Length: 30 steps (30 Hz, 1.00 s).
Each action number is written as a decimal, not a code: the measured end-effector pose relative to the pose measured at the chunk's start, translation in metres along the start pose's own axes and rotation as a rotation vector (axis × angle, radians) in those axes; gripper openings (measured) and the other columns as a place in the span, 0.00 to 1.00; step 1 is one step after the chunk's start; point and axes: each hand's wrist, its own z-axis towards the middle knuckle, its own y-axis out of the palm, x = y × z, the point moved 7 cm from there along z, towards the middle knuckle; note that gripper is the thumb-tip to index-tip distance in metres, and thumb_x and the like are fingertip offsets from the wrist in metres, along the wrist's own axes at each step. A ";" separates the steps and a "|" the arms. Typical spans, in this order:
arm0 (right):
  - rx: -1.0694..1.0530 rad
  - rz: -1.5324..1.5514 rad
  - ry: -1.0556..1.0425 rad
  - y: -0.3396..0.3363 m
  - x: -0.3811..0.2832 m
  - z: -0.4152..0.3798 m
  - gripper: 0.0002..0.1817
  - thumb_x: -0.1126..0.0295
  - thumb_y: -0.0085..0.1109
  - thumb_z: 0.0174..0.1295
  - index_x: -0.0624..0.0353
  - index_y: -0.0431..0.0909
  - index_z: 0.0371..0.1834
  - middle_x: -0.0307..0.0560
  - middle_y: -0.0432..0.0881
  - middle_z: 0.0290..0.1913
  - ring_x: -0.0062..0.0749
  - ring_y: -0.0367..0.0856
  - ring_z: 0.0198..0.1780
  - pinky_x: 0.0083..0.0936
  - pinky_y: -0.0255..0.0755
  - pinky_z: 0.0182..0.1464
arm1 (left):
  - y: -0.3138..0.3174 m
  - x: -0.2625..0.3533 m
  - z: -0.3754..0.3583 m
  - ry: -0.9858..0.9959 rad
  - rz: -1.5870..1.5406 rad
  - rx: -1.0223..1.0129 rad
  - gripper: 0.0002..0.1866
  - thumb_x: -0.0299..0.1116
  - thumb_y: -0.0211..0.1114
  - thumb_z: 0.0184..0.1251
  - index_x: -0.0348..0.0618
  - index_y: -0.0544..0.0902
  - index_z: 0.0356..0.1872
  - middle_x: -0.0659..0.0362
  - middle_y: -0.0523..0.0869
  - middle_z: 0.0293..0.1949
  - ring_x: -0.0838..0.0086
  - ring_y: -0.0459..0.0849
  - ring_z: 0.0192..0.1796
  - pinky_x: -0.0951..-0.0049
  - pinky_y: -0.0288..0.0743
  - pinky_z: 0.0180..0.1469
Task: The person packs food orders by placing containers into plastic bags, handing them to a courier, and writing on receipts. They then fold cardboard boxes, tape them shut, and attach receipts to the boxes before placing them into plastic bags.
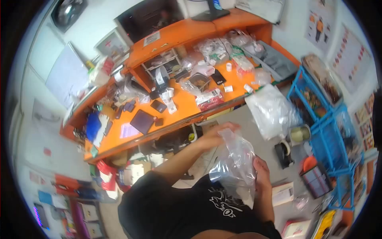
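A clear plastic bag [238, 165] hangs between my two hands in front of my black shirt. At its upper edge is my left hand [218, 136], with the fingers closed on the film and slightly blurred. My right hand [261, 172] grips the bag's right side, thumb toward the top. Creases and glare run over the bag, and I cannot make out whether anything is inside.
Ahead stands a cluttered orange desk [181, 119] with phones, papers and plastic packs. To the right, a grey table carries a stack of clear bags [273, 111], a tape dispenser [283, 154] and an open box [315, 179]. Blue bins [328, 147] line the right wall.
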 end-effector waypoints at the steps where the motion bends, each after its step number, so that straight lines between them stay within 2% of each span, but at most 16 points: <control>1: 0.031 0.038 0.002 0.006 -0.001 -0.010 0.24 0.60 0.51 0.72 0.68 0.74 0.62 0.49 0.82 0.54 0.29 0.80 0.54 0.25 0.72 0.58 | 0.029 0.015 -0.009 -0.172 -0.266 -0.168 0.20 0.29 0.69 0.61 0.45 0.78 0.55 0.58 0.81 0.51 0.70 0.79 0.56 0.69 0.73 0.58; 2: -0.072 0.175 0.049 0.025 -0.011 -0.018 0.27 0.57 0.53 0.70 0.69 0.71 0.64 0.50 0.80 0.56 0.31 0.79 0.56 0.26 0.71 0.59 | 0.053 0.021 -0.020 -0.357 -0.532 -0.330 0.21 0.30 0.68 0.62 0.46 0.77 0.57 0.58 0.81 0.52 0.68 0.78 0.56 0.68 0.71 0.60; 3: -0.171 0.306 0.089 0.038 -0.016 -0.025 0.31 0.54 0.55 0.69 0.69 0.68 0.66 0.51 0.78 0.59 0.33 0.78 0.58 0.28 0.70 0.61 | 0.054 0.012 -0.025 -0.399 -0.536 -0.366 0.21 0.30 0.68 0.62 0.46 0.77 0.57 0.58 0.81 0.52 0.68 0.78 0.56 0.68 0.71 0.60; 5: -0.093 0.375 0.036 0.026 -0.014 -0.029 0.38 0.49 0.59 0.65 0.70 0.65 0.68 0.52 0.75 0.62 0.34 0.76 0.60 0.29 0.69 0.62 | 0.039 -0.019 -0.029 -0.563 -0.297 -0.355 0.24 0.29 0.66 0.64 0.43 0.73 0.62 0.56 0.79 0.56 0.69 0.77 0.59 0.67 0.71 0.63; 6: -0.084 0.303 0.024 0.017 -0.014 -0.033 0.38 0.50 0.59 0.65 0.70 0.65 0.68 0.53 0.75 0.63 0.35 0.76 0.60 0.29 0.69 0.62 | 0.042 -0.021 -0.031 -0.666 -0.676 -0.300 0.20 0.32 0.64 0.69 0.40 0.74 0.59 0.56 0.82 0.52 0.72 0.82 0.53 0.69 0.76 0.58; 7: -0.054 0.285 0.007 0.014 -0.016 -0.037 0.35 0.53 0.59 0.65 0.68 0.67 0.68 0.53 0.75 0.63 0.35 0.75 0.61 0.29 0.69 0.61 | 0.038 -0.037 -0.036 -0.787 -0.808 -0.236 0.23 0.29 0.65 0.67 0.38 0.73 0.62 0.54 0.80 0.56 0.69 0.81 0.56 0.67 0.77 0.60; 10: 0.043 0.117 -0.058 -0.030 -0.009 -0.032 0.26 0.61 0.60 0.65 0.63 0.71 0.63 0.53 0.75 0.63 0.34 0.76 0.58 0.27 0.70 0.57 | 0.049 -0.012 -0.028 -0.700 -0.654 -0.339 0.19 0.27 0.63 0.67 0.38 0.75 0.59 0.54 0.83 0.51 0.69 0.84 0.51 0.68 0.80 0.53; 12: 0.084 -0.033 -0.102 -0.053 -0.012 -0.031 0.21 0.64 0.59 0.66 0.60 0.75 0.60 0.53 0.76 0.62 0.33 0.76 0.56 0.26 0.71 0.54 | 0.038 -0.021 -0.020 -0.722 -0.332 -0.230 0.16 0.22 0.62 0.64 0.37 0.78 0.54 0.55 0.85 0.46 0.72 0.85 0.46 0.69 0.81 0.46; 15: 0.420 -0.315 -0.207 -0.077 -0.025 -0.065 0.16 0.69 0.59 0.66 0.63 0.75 0.54 0.49 0.80 0.50 0.29 0.79 0.47 0.25 0.74 0.45 | 0.027 -0.028 -0.007 -0.649 -0.343 0.062 0.16 0.16 0.63 0.59 0.38 0.79 0.49 0.57 0.86 0.40 0.74 0.84 0.40 0.71 0.80 0.41; 17: 0.644 -0.494 -0.306 -0.089 -0.043 -0.072 0.13 0.72 0.59 0.66 0.65 0.75 0.50 0.46 0.82 0.41 0.26 0.81 0.40 0.24 0.76 0.38 | 0.044 -0.033 -0.010 -0.596 -0.337 0.094 0.24 0.13 0.66 0.52 0.37 0.74 0.53 0.51 0.82 0.45 0.66 0.85 0.47 0.67 0.84 0.46; 19: 0.396 -0.684 -0.334 -0.011 -0.028 -0.049 0.13 0.73 0.64 0.62 0.65 0.76 0.47 0.44 0.82 0.35 0.28 0.83 0.38 0.26 0.78 0.38 | 0.078 -0.026 -0.022 -0.592 -0.351 0.022 0.24 0.13 0.68 0.49 0.39 0.75 0.49 0.55 0.82 0.43 0.70 0.84 0.47 0.72 0.80 0.46; 21: 0.554 -0.539 -0.398 -0.004 -0.006 -0.036 0.11 0.75 0.67 0.59 0.66 0.78 0.42 0.41 0.82 0.34 0.26 0.82 0.38 0.25 0.78 0.42 | 0.111 -0.033 -0.032 -0.444 -0.421 -0.018 0.19 0.14 0.66 0.53 0.39 0.77 0.47 0.59 0.82 0.42 0.77 0.83 0.46 0.76 0.77 0.47; 25: 0.539 -0.340 -0.341 -0.030 0.031 -0.025 0.09 0.77 0.67 0.58 0.66 0.79 0.39 0.41 0.82 0.35 0.24 0.81 0.41 0.23 0.76 0.44 | 0.105 -0.023 -0.036 -0.478 -0.209 -0.132 0.16 0.16 0.67 0.55 0.40 0.80 0.45 0.63 0.83 0.42 0.81 0.81 0.45 0.77 0.76 0.47; 27: 0.491 -0.335 -0.432 -0.033 0.027 -0.026 0.08 0.78 0.67 0.58 0.66 0.79 0.39 0.39 0.81 0.34 0.22 0.79 0.41 0.21 0.74 0.47 | 0.103 -0.009 -0.032 -0.405 -0.103 -0.286 0.13 0.24 0.72 0.56 0.41 0.82 0.43 0.66 0.84 0.35 0.85 0.80 0.41 0.81 0.74 0.43; 28: 0.492 -0.342 -0.436 -0.034 0.031 -0.027 0.05 0.79 0.64 0.60 0.64 0.78 0.38 0.39 0.80 0.34 0.20 0.77 0.40 0.20 0.71 0.49 | 0.099 -0.014 -0.037 -0.550 -0.166 -0.227 0.10 0.25 0.72 0.57 0.41 0.83 0.39 0.67 0.83 0.33 0.84 0.80 0.39 0.82 0.73 0.42; 30: 0.503 -0.275 -0.454 -0.031 0.024 -0.031 0.04 0.78 0.62 0.62 0.64 0.78 0.38 0.38 0.79 0.35 0.20 0.76 0.41 0.20 0.71 0.49 | 0.098 -0.030 -0.046 -0.571 -0.255 -0.184 0.10 0.24 0.73 0.56 0.41 0.82 0.39 0.67 0.83 0.34 0.84 0.80 0.39 0.82 0.73 0.41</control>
